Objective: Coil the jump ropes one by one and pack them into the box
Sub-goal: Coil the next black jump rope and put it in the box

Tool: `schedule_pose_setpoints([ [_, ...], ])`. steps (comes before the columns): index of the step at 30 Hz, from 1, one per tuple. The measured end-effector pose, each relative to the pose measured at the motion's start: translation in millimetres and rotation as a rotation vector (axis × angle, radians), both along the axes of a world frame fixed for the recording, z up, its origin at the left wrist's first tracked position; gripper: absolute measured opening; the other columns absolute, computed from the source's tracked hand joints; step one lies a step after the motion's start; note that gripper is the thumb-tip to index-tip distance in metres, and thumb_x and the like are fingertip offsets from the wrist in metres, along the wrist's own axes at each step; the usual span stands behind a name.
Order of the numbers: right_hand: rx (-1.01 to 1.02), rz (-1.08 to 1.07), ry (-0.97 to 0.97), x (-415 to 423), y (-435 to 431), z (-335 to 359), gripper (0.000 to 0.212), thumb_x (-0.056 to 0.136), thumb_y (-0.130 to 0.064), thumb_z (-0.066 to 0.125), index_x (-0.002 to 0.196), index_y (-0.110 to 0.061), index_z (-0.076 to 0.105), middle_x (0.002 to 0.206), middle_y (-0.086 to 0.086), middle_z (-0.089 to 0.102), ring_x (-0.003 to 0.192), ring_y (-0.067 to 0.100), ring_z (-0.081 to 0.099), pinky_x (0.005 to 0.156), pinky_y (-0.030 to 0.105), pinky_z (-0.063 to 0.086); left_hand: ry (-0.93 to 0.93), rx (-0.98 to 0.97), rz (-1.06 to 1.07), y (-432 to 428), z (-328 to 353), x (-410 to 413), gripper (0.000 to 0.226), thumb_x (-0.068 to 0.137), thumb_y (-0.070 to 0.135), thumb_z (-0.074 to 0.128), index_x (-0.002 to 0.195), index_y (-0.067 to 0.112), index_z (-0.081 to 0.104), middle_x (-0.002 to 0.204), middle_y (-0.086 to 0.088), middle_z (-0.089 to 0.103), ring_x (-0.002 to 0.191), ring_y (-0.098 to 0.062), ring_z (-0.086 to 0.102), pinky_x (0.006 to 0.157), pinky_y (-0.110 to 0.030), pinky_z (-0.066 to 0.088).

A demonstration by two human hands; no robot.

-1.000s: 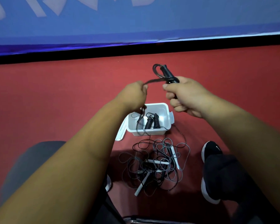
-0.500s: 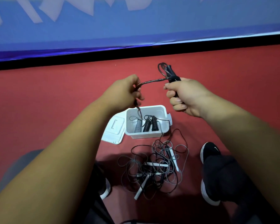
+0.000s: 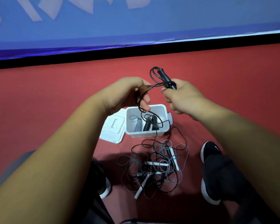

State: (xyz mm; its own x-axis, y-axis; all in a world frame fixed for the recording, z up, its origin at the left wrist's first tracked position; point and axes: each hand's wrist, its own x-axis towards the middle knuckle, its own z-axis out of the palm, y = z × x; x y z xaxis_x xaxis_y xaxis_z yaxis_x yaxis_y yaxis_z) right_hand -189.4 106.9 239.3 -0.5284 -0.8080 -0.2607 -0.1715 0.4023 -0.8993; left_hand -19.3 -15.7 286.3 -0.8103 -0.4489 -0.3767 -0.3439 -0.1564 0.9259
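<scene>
Now the right hand [image 3: 183,97] grips the black rope handle [image 3: 164,75]; the left hand [image 3: 129,92] holds its cord [image 3: 153,86] above the white box [image 3: 145,134]. At right, a black shoe [image 3: 211,151] bears a white swoosh.

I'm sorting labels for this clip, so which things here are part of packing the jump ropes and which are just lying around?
Part of the job: black jump rope, held by left hand and right hand; white box; coiled ropes in it; tangled ropes on the floor.
Just lying about: box lid; black shoe; blue banner.
</scene>
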Motion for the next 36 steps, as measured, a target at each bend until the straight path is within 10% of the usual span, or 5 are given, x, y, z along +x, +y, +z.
schedule_pose_setpoints([
  [8, 0.031, 0.115, 0.356, 12, 2, 3, 0.010, 0.103, -0.029, 0.060, 0.099, -0.020, 0.060, 0.075, -0.002, 0.056, 0.062, 0.020, 0.054, 0.053, 0.031, 0.039, -0.087, -0.004, 0.112, 15, -6, -10, 0.055, 0.088, 0.078, 0.059, 0.106, 0.027, 0.073, 0.078, -0.005, 0.065, 0.043, -0.017, 0.030, 0.060, -0.035, 0.053],
  [16, 0.038, 0.193, 0.175, 22, 5, 7, 0.022, 0.103, -0.031, 0.061, 0.100, -0.009, 0.058, 0.076, 0.003, 0.060, 0.057, 0.019, 0.056, 0.055, 0.034, 0.044, 0.082, 0.212, 0.205, 15, -21, -15, 0.037, 0.096, 0.046, 0.071, 0.123, 0.020, 0.069, 0.055, 0.004, 0.025, 0.039, -0.009, 0.014, 0.046, -0.023, 0.022],
  [25, 0.005, 0.318, -0.230, 27, 16, 17, 0.024, 0.107, -0.036, 0.064, 0.094, -0.017, 0.056, 0.058, -0.002, 0.037, 0.044, 0.014, 0.031, 0.045, 0.023, 0.025, 0.130, 0.082, 0.089, 10, -19, -9, 0.036, 0.086, 0.050, 0.074, 0.095, 0.018, 0.059, 0.055, 0.001, 0.042, 0.034, -0.007, 0.032, 0.043, -0.022, 0.027],
  [31, 0.000, 0.338, -0.308, 23, 16, 13, 0.048, 0.107, -0.032, 0.063, 0.126, 0.010, 0.050, 0.060, -0.003, 0.034, 0.048, 0.015, 0.032, 0.050, 0.026, 0.023, 0.191, -0.041, 0.121, 8, -20, -11, 0.026, 0.095, 0.038, 0.071, 0.106, 0.017, 0.063, 0.086, -0.003, 0.070, 0.040, -0.008, 0.039, 0.045, -0.023, 0.030],
  [36, -0.004, 0.387, -0.334, 21, 16, 11, 0.023, 0.104, -0.032, 0.069, 0.107, -0.014, 0.057, 0.063, -0.002, 0.037, 0.051, 0.015, 0.033, 0.048, 0.025, 0.027, 0.266, -0.096, 0.108, 4, -22, -11, 0.021, 0.100, 0.020, 0.068, 0.121, 0.017, 0.068, 0.102, -0.012, 0.071, 0.050, -0.010, 0.047, 0.046, -0.023, 0.040],
])
